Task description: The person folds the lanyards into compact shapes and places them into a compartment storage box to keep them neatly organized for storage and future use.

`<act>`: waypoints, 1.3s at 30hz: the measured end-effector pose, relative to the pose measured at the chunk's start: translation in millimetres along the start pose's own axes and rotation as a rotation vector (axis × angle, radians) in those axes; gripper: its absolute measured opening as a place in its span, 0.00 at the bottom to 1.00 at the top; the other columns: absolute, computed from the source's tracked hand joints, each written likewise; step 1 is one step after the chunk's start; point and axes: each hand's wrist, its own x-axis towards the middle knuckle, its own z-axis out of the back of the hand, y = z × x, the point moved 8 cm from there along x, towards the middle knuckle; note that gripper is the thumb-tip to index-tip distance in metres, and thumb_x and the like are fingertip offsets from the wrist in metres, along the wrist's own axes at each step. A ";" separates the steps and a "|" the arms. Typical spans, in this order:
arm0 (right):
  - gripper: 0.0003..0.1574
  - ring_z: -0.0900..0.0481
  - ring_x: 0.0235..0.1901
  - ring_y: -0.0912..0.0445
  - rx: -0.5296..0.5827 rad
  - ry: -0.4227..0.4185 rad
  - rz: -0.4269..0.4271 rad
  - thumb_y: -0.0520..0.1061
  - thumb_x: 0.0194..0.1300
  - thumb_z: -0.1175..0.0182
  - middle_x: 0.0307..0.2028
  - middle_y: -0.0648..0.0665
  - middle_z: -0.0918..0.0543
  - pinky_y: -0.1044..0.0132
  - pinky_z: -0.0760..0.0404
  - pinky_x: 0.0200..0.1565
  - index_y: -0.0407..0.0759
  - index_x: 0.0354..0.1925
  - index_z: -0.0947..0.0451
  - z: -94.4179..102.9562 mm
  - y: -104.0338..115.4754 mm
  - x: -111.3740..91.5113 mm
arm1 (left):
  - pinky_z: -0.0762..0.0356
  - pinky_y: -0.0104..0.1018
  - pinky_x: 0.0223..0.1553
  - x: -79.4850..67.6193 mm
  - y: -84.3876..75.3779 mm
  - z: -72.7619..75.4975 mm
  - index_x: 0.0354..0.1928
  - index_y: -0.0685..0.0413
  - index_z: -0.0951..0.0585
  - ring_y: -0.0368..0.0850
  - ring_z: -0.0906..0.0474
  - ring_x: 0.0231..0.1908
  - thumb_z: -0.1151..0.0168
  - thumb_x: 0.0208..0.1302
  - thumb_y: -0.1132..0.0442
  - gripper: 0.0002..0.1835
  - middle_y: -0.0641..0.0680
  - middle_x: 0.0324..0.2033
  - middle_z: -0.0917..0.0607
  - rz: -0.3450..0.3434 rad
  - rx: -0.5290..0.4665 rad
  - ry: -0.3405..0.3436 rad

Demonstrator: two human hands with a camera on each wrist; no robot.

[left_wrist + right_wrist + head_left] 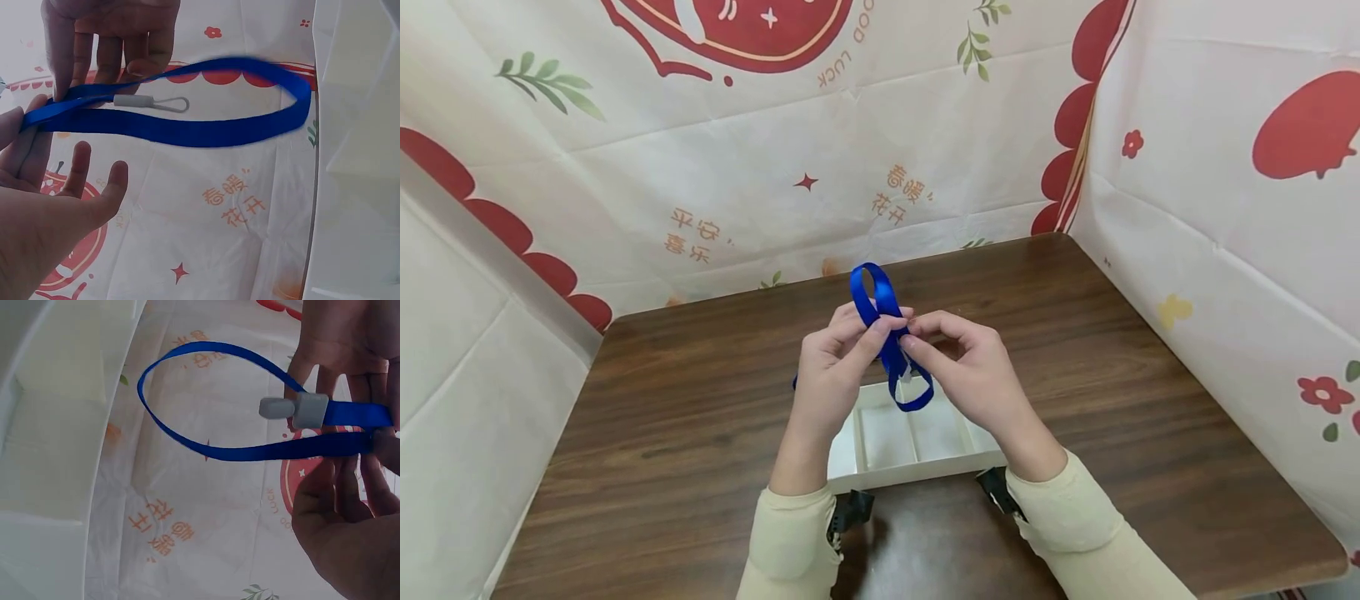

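Note:
Both hands hold a folded blue lanyard [886, 297] above a white tray. One ribbon loop rises past the fingers and another hangs below them. My left hand [826, 371] pinches the folded ribbon between thumb and fingers. From the other side, my right hand [973, 367] pinches the same bundle, its thumb and fingertips close to the left ones. A pale grey end piece with a thin cord loop [170, 104] shows in the left wrist view. In the right wrist view a grey plastic clip [310, 410] sits on the ribbon near the fingers.
The white tray [880, 477], split into compartments by thin dividers, lies on the brown wooden table [685, 417] under the hands. Printed white cloth [760, 150] hangs behind the table and along both sides. A black strap device [852, 510] is on the left wrist.

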 end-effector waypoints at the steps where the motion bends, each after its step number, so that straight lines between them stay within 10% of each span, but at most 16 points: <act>1: 0.12 0.11 0.46 0.49 0.012 0.000 0.004 0.43 0.75 0.33 0.49 0.40 0.09 0.66 0.12 0.49 0.41 0.53 0.13 -0.8 -0.6 0.0 | 0.17 0.45 0.64 0.1 -0.1 -0.6 0.51 0.70 0.12 0.49 0.24 0.66 0.41 0.80 0.63 0.15 0.66 0.55 0.12 -0.003 -0.011 0.002; 39: 0.09 0.09 0.55 0.46 0.186 0.040 -0.155 0.42 0.75 0.35 0.62 0.40 0.12 0.53 0.12 0.59 0.35 0.42 0.20 -8.3 -14.7 7.1 | 0.23 0.50 0.67 -2.0 -1.8 -9.6 0.53 0.74 0.15 0.51 0.23 0.65 0.43 0.81 0.62 0.18 0.68 0.56 0.12 -0.004 -0.084 0.079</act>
